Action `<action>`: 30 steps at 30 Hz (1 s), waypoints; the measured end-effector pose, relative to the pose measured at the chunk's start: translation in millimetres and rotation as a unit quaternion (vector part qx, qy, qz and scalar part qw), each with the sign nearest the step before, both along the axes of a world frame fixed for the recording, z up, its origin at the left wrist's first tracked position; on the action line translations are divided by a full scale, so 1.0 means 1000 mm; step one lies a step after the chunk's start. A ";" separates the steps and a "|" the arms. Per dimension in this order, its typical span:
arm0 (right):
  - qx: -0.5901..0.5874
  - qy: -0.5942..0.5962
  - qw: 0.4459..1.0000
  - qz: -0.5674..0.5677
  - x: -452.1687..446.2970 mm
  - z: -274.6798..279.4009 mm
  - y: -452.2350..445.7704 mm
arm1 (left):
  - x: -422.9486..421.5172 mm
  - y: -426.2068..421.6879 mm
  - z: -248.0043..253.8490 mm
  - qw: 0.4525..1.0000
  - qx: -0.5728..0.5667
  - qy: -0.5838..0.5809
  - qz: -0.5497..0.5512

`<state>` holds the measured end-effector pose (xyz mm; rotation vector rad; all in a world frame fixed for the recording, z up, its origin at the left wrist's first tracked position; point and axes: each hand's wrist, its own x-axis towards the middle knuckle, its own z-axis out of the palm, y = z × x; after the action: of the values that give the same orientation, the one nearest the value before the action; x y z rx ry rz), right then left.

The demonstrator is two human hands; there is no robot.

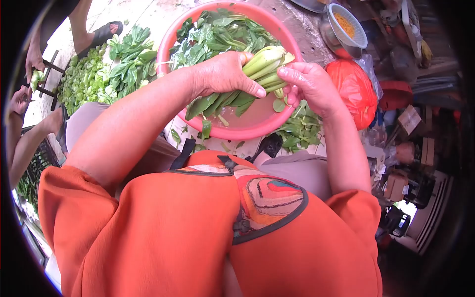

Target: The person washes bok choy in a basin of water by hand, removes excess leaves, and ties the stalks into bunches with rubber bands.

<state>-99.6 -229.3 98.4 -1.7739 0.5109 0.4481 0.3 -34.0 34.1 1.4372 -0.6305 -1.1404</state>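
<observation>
My left hand (225, 74) is wrapped round a bunch of leafy greens (267, 64) with pale green stalks, held above the pink basin (168, 37). The stalk ends point up and right; the dark leaves hang down to the left below my palm. At the stalk ends, my right hand (312, 88) is closed in a pinch, thumb and forefinger touching the greens. A small round leaf (279, 105) hangs just below those fingers. Inside the basin, more leafy greens (213, 37) lie in cloudy water.
Left of the basin lie heaps of greens (131, 64) on the floor, near another person's foot (106, 33) and hands. Loose leaves (302, 129) lie at the basin's lower right. A red plastic bag (350, 94) and a white colander (358, 24) stand to the right.
</observation>
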 end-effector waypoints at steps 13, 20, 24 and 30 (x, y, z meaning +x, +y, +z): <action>-0.041 -0.021 0.995 -0.083 0.010 -0.022 0.034 | -0.022 0.000 -0.011 0.980 0.015 0.184 0.068; -0.083 -0.101 0.984 -0.118 0.014 -0.041 0.027 | -0.018 -0.002 -0.002 0.955 0.023 0.293 0.044; -0.101 -0.299 0.946 -0.072 0.017 -0.048 0.035 | -0.024 -0.005 0.003 0.976 0.001 0.217 -0.027; -0.148 -0.327 0.933 -0.040 0.011 -0.042 0.037 | -0.039 -0.009 0.016 0.991 0.064 0.115 0.030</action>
<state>-88.4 -191.9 56.2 -2.0444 0.1751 -0.3003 -38.3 -43.0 49.8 1.3960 -0.3551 -1.2946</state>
